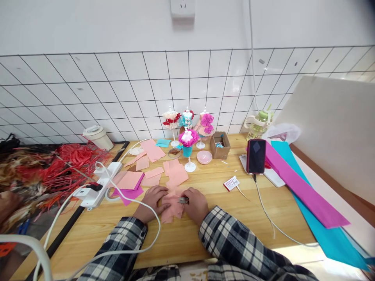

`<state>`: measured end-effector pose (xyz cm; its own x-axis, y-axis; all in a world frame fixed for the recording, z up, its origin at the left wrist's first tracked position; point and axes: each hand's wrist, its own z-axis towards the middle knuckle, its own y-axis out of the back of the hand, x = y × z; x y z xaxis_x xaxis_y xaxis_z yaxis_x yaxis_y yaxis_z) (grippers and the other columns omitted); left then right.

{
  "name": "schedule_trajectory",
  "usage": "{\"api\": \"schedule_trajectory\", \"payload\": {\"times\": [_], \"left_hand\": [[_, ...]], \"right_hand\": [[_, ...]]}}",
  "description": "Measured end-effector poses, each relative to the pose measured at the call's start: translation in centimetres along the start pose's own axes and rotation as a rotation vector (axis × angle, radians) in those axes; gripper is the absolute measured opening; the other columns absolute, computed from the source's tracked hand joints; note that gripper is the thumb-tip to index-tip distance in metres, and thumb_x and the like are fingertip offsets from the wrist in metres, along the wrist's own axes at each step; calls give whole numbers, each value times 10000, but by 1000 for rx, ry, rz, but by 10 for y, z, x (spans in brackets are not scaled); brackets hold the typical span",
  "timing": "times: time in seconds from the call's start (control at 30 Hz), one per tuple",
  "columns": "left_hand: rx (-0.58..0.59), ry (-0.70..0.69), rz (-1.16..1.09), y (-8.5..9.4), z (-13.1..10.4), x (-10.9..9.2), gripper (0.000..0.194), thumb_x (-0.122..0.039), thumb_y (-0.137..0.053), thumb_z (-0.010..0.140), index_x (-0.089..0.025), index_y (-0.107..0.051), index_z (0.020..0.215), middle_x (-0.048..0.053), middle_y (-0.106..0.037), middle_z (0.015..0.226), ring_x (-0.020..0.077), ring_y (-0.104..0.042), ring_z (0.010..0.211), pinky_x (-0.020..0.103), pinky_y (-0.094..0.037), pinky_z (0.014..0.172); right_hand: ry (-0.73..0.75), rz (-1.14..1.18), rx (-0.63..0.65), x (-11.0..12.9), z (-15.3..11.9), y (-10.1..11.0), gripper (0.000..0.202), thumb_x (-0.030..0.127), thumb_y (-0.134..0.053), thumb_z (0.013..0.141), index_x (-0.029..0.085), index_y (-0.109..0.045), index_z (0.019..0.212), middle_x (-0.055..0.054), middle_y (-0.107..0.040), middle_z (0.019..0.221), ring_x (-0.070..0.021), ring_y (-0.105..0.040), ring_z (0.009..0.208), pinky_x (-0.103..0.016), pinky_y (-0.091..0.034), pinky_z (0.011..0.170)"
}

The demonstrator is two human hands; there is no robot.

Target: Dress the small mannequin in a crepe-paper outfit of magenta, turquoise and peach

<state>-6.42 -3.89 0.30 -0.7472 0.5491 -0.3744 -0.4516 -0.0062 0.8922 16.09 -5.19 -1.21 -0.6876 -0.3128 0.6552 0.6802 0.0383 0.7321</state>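
Paper: pink paper [172, 207] lies on the table [222, 218], under both hands.
Left hand [152, 200]: fingers flat, pressing.
Right hand [195, 203]: pinching a small metal thing [184, 200] (maybe a clip).
Risk: thin paper could tear or slide.

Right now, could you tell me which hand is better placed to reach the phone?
The right hand, probably. The phone stands to the right, beyond it, with bare table between. The left hand lies further off, resting on the pink paper.
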Motion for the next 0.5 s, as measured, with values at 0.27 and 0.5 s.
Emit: {"api": "schedule_trajectory", "payload": {"times": [0.27,0.5], "left_hand": [[-520,572,-82,-1,-4,20,307,-405,-461,858,-164,-570,1013,82,-658,878,210,-615,760,338,-509,678],[-713,593,102,9,20,21,676,-450,-568,791,-124,-357,1343,193,-477,1304,300,-521,1137,444,-456,923]], "right_hand": [[-82,244,-417,-4,3,6,122,255,-538,846,213,-653,858,-36,-552,878,-144,-560,759,-273,-434,663],[-22,201,-386,-9,8,3,127,257,-536,850,213,-645,899,-40,-574,848,-171,-549,784,-305,-431,708]]}}
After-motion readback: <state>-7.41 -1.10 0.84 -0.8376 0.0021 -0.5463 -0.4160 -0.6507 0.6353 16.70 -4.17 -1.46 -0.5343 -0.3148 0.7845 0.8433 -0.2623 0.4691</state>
